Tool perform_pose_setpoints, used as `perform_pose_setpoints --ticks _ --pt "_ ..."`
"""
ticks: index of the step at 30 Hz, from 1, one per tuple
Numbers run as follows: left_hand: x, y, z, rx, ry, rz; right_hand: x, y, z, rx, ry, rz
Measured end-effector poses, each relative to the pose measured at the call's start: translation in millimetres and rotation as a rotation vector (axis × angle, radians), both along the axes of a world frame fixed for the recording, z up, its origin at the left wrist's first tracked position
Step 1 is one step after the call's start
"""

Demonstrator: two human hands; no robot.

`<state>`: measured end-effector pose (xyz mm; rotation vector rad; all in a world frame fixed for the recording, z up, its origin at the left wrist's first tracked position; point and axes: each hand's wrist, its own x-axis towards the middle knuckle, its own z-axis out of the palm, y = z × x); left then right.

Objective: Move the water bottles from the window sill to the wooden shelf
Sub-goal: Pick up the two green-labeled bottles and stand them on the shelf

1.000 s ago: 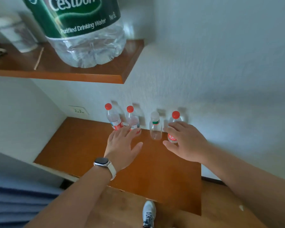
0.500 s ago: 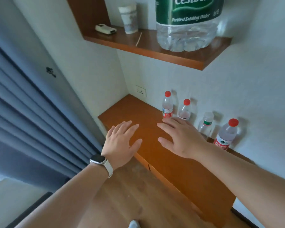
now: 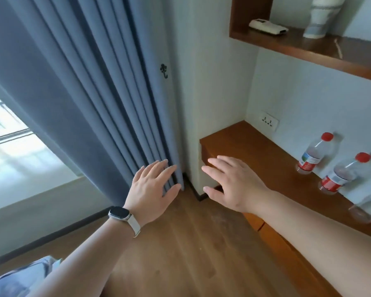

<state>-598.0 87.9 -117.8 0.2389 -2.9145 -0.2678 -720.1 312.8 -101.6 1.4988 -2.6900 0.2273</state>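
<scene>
Two clear water bottles with red caps stand on the low wooden shelf (image 3: 255,146) at the right: one (image 3: 313,154) further back, one (image 3: 338,174) nearer. A third clear bottle (image 3: 364,207) is cut off by the right edge. My left hand (image 3: 153,189), with a watch on the wrist, hovers open in front of the blue curtain. My right hand (image 3: 234,185) hovers open off the shelf's left end, holding nothing. The window sill (image 3: 19,174) shows bright at the left; no bottle is visible on it.
A blue curtain (image 3: 94,93) hangs between window and wall corner. An upper wooden shelf (image 3: 308,48) carries a remote (image 3: 268,26) and a white cup (image 3: 321,20). A wall socket (image 3: 269,122) sits above the low shelf. Wooden floor (image 3: 191,243) lies below.
The view has swung left, from the shelf and its bottles toward the curtain and window. Both hands left the bottles and now hover empty near the wall corner.
</scene>
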Motion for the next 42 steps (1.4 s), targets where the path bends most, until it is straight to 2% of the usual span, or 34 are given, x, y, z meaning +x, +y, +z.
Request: perform_pose_setpoints --ticks 3,12,25,32,42 --pt "29.3 -58.4 -1.2 0.011 0.026 0.054 16.7 -67.7 2.0 0.031 0.046 0.07" --pt "124.3 -198.7 -3.1 0.037 0.078 0.253 71.6 -247.7 1.5 -0.057 0.078 0.267" --pt "227.3 -313.9 3.7 -0.06 0.062 0.557 125.5 -431.0 -1.9 -0.147 0.044 0.551" --pt "229.0 -380.6 0.1 -0.088 0.028 0.712 117.5 -527.7 -13.1 -0.141 0.015 0.694" --pt "171.6 -509.5 21.2 -0.092 -0.014 0.896 60.0 -693.6 6.6 -0.106 0.006 0.851"
